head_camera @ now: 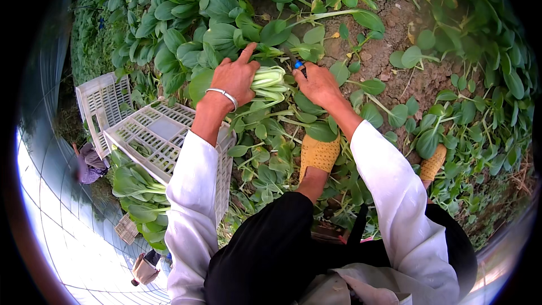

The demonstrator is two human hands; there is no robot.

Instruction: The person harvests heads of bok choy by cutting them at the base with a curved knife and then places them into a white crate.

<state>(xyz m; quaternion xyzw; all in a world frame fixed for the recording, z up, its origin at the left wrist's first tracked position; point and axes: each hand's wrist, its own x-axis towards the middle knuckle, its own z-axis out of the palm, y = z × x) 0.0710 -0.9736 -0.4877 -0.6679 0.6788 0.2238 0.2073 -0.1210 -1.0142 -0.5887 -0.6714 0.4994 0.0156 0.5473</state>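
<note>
My left hand [238, 77], with a silver bangle at the wrist, is closed around a bunch of cut bok choy [271, 82], its pale stalk ends pointing right. The index finger reaches out over the leaves of growing bok choy [222, 36]. Just to the right, my right hand [315, 81] grips a knife by its blue and black handle [300, 67]. The thin dark blade points up and left among low leaves, its tip hidden there. Loose leaves lie on the soil beneath both hands.
A white plastic crate [163, 129] stands at my left, with bok choy [142, 195] beside it and another crate [106, 93] behind. My yellow shoes [320, 152] rest among scattered leaves. Cracked soil [394, 25] lies ahead to the right. Two people are farther off at the left.
</note>
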